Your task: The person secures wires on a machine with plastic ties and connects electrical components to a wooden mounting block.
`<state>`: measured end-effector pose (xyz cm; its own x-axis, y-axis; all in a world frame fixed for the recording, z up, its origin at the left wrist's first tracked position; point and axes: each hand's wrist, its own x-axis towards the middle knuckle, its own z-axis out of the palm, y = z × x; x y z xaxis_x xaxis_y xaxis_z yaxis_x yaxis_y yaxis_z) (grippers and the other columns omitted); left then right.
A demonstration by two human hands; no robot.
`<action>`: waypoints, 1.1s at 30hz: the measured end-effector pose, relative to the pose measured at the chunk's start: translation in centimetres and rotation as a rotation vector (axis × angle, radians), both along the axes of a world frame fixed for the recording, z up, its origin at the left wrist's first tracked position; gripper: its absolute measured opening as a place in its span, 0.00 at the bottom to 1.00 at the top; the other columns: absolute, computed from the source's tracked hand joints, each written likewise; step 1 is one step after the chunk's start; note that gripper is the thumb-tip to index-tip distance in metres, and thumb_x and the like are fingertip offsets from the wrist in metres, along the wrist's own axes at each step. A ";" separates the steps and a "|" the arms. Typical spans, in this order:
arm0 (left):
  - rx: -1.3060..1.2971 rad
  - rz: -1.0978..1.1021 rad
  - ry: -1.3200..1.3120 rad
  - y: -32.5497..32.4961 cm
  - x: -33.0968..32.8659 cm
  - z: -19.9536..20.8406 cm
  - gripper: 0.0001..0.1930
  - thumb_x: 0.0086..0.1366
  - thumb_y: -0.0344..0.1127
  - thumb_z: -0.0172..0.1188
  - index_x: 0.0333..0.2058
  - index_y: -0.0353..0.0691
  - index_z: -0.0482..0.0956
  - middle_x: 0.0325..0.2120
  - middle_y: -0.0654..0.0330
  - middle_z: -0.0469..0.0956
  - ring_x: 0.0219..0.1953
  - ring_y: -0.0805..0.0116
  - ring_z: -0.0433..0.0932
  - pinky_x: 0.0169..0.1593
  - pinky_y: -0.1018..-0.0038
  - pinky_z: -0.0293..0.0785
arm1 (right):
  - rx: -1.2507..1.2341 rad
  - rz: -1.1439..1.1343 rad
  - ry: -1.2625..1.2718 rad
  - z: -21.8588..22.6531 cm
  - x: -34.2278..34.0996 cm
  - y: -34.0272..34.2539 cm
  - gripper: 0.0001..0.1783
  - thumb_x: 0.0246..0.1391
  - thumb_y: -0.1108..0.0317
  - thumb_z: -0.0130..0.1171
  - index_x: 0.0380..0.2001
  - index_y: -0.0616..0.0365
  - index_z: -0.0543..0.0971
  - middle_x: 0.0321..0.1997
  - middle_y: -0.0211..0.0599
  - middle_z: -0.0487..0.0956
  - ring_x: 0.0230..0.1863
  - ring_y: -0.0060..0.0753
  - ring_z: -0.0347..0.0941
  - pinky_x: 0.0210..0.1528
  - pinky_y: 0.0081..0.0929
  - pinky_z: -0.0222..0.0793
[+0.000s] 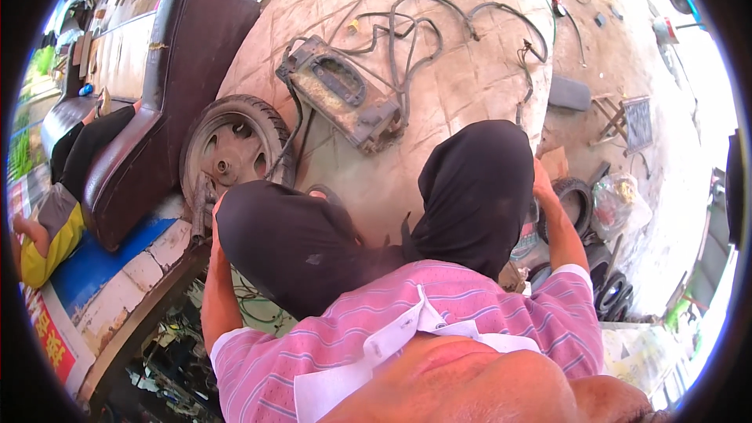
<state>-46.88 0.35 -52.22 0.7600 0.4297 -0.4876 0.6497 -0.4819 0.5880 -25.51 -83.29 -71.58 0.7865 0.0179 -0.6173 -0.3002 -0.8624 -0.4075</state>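
Observation:
I am squatting, and my knees in black trousers fill the middle of the view. My left hand reaches down beside my left knee, next to a small wheel with a black tyre and a grey metal part; its fingers are mostly hidden. My right hand is tucked behind my right knee, close to a small black tyre. Whether either hand grips anything is hidden from view. A rusty metal box with a dark frame lies on the concrete ahead, with black cables looping from it.
A dark brown padded seat stands at the left, with another person in a yellow top and black trousers lying beside it. A clear plastic bag, more tyres, a black pad and a small stool sit at the right.

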 end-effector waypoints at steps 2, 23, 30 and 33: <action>0.010 0.006 0.003 -0.4 -0.4 -0.1 0.15 0.70 0.39 0.58 0.48 0.35 0.80 0.40 0.56 0.84 0.43 0.67 0.81 0.50 0.71 0.76 | -0.024 0.044 -0.095 -2.0 -1.2 -0.4 0.42 0.54 0.44 0.66 0.62 0.64 0.71 0.49 0.63 0.83 0.54 0.60 0.80 0.56 0.46 0.73; 0.091 0.015 0.123 -4.1 2.2 -0.4 0.17 0.70 0.42 0.60 0.48 0.34 0.80 0.40 0.54 0.84 0.44 0.66 0.82 0.51 0.70 0.76 | 0.350 0.446 0.019 2.5 20.3 29.2 0.30 0.55 0.56 0.63 0.56 0.64 0.79 0.54 0.55 0.82 0.55 0.50 0.80 0.59 0.40 0.74; 0.165 0.139 0.059 -5.4 0.3 0.0 0.13 0.68 0.35 0.63 0.50 0.41 0.84 0.40 0.57 0.84 0.44 0.68 0.82 0.50 0.72 0.77 | 0.349 0.884 -0.089 -1.4 18.7 39.2 0.31 0.57 0.58 0.58 0.64 0.57 0.73 0.60 0.54 0.79 0.60 0.56 0.76 0.61 0.44 0.71; 0.169 0.068 0.009 -6.6 1.5 3.0 0.13 0.68 0.30 0.63 0.49 0.35 0.82 0.40 0.52 0.84 0.45 0.63 0.84 0.52 0.70 0.77 | 0.252 0.970 -0.002 -2.3 19.1 39.6 0.29 0.60 0.54 0.58 0.60 0.58 0.76 0.47 0.58 0.83 0.52 0.58 0.80 0.54 0.47 0.74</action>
<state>-45.34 -6.29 -49.24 0.7222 0.5567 -0.4106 0.6891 -0.5277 0.4966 -6.44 -43.72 -73.86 0.3637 0.7822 -0.5058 0.4882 -0.6225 -0.6117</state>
